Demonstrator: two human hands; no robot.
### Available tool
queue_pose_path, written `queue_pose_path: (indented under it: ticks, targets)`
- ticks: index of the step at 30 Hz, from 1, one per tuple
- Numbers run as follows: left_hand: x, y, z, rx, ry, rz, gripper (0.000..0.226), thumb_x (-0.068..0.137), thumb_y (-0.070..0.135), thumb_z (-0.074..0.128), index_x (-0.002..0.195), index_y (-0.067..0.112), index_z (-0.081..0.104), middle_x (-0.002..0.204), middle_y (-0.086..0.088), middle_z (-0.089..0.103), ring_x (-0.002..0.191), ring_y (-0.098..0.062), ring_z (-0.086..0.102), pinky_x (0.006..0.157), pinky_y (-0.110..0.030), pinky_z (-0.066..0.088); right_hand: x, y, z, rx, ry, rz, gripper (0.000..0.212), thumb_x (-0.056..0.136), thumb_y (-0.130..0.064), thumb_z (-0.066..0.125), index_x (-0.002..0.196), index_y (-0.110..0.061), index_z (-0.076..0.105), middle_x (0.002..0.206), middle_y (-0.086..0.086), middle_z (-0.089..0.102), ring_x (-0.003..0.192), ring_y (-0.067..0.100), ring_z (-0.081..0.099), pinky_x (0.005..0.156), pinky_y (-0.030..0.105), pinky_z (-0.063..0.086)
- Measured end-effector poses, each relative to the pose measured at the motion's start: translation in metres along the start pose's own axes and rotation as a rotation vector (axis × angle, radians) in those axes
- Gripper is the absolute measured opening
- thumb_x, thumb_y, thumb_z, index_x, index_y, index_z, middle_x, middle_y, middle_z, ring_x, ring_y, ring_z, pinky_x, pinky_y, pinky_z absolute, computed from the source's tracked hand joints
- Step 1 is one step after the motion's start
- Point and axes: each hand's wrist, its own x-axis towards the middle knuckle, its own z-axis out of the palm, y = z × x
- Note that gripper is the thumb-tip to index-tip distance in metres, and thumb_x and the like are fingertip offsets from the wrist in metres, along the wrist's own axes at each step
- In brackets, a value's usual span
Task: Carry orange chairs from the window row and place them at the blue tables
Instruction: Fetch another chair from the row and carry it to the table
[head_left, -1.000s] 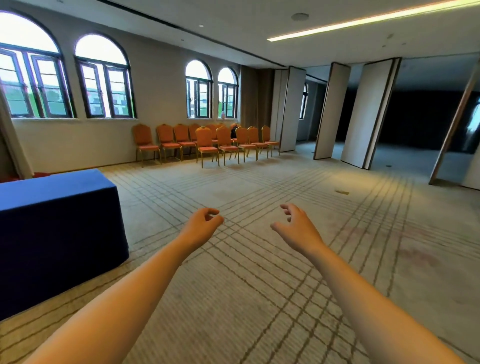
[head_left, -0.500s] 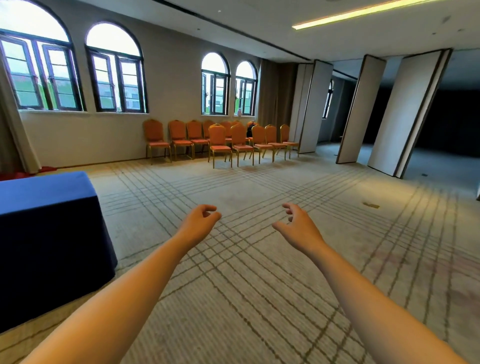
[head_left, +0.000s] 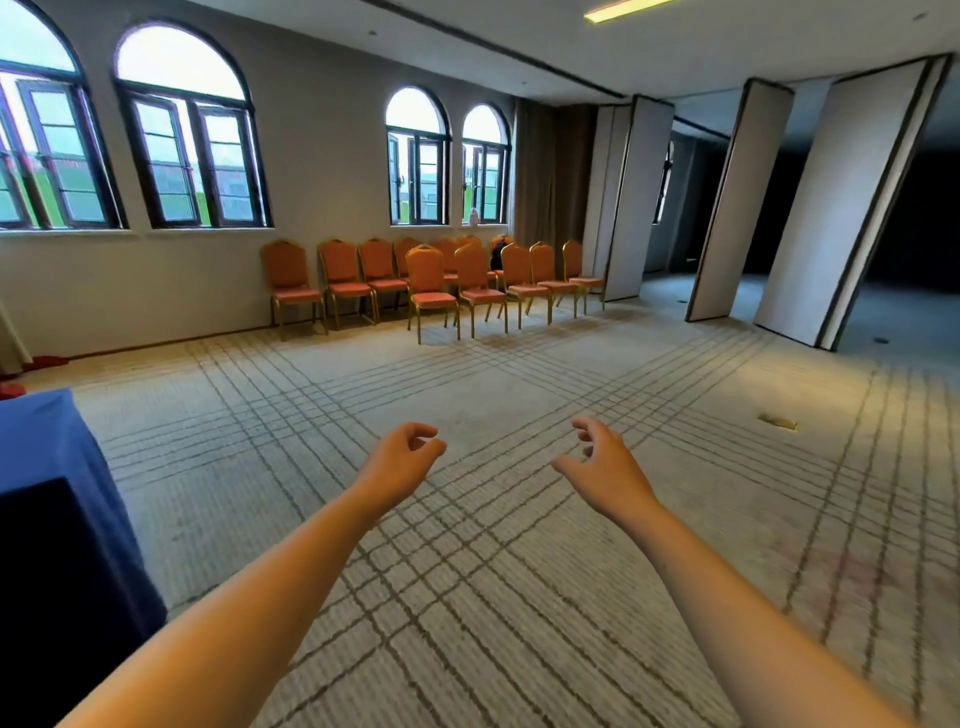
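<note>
Several orange chairs (head_left: 431, 278) with gold legs stand in two loose rows under the arched windows, far ahead across the carpet. A table with a blue cloth (head_left: 47, 467) fills the left edge, close to me. My left hand (head_left: 402, 460) and my right hand (head_left: 602, 467) are stretched out in front of me over the floor, fingers loosely curled, holding nothing. Both hands are far from the chairs.
Patterned carpet (head_left: 519, 395) stretches between me and the chairs. Tall folding partition panels (head_left: 737, 202) stand half open at the right, with a dark room behind. A small floor plate (head_left: 777, 421) lies on the carpet at the right.
I have moved forward and turned slightly; the chairs look nearer and sit more to the centre. The blue table has slid further to the left edge. My hands keep the same pose.
</note>
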Motion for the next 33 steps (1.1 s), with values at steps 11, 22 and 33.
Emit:
queue_pose_path:
  ticks: [11, 22, 33]
  targets:
    - [0.307, 0.024, 0.054, -0.037, 0.093, -0.031, 0.036, 0.095, 0.036, 0.053, 0.127, 0.021, 0.054, 0.108, 0.001, 0.062, 0.101, -0.017, 0.06, 0.095, -0.044, 0.05, 0.329, 0.047, -0.001, 0.01, -0.056, -0.091, 0.063, 0.089, -0.035, 0.062, 0.145, -0.024, 0.036, 0.146, 0.003, 0.039, 0.125, 0.019, 0.045, 0.097, 0.04, 0.046]
    - [0.591, 0.012, 0.111, -0.019, 0.111, -0.07, 0.036, 0.095, 0.036, 0.053, 0.127, 0.02, 0.054, 0.107, 0.0, 0.062, 0.098, -0.017, 0.06, 0.094, -0.043, 0.05, 0.616, 0.094, 0.029, 0.0, -0.09, -0.095, 0.063, 0.09, -0.033, 0.062, 0.146, -0.023, 0.035, 0.147, 0.004, 0.038, 0.117, 0.019, 0.048, 0.093, 0.039, 0.047]
    - [0.917, 0.021, 0.122, -0.079, 0.114, -0.024, 0.037, 0.097, 0.032, 0.051, 0.13, 0.015, 0.051, 0.105, 0.0, 0.061, 0.097, -0.015, 0.059, 0.089, -0.036, 0.05, 0.917, 0.102, 0.069, 0.002, -0.05, -0.1, 0.061, 0.091, -0.033, 0.061, 0.145, -0.024, 0.036, 0.146, 0.004, 0.038, 0.115, 0.016, 0.047, 0.089, 0.033, 0.044]
